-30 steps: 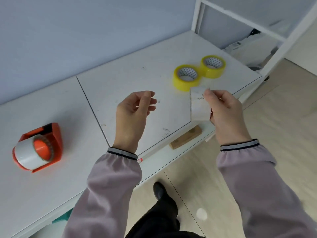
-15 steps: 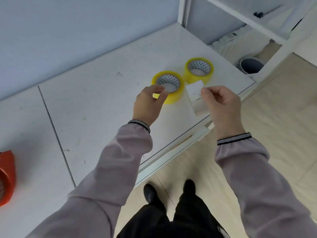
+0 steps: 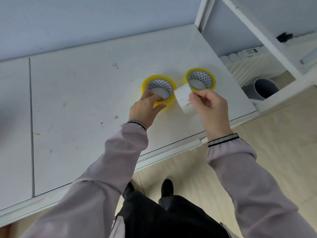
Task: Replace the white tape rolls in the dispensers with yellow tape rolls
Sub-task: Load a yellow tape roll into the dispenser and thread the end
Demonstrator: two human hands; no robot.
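Observation:
Two yellow tape rolls lie flat on the white table (image 3: 85,100) near its right end. My left hand (image 3: 145,109) grips the near rim of the left yellow roll (image 3: 159,83), fingers inside its core and thumb outside. The right yellow roll (image 3: 199,78) lies free just behind my right hand. My right hand (image 3: 209,107) pinches a white tape roll (image 3: 184,100), held upright on edge between the two yellow rolls, above the table. No dispenser is in view.
A white shelf frame (image 3: 253,31) stands at the table's right end, with white tubes and a grey pipe (image 3: 264,88) on the floor behind it. The table's front edge runs diagonally below my wrists. My shoes stand on the beige floor.
My head turned right, so the orange dispenser left the view. My left hand reached forward and closed on the left yellow roll. My right hand kept the white roll.

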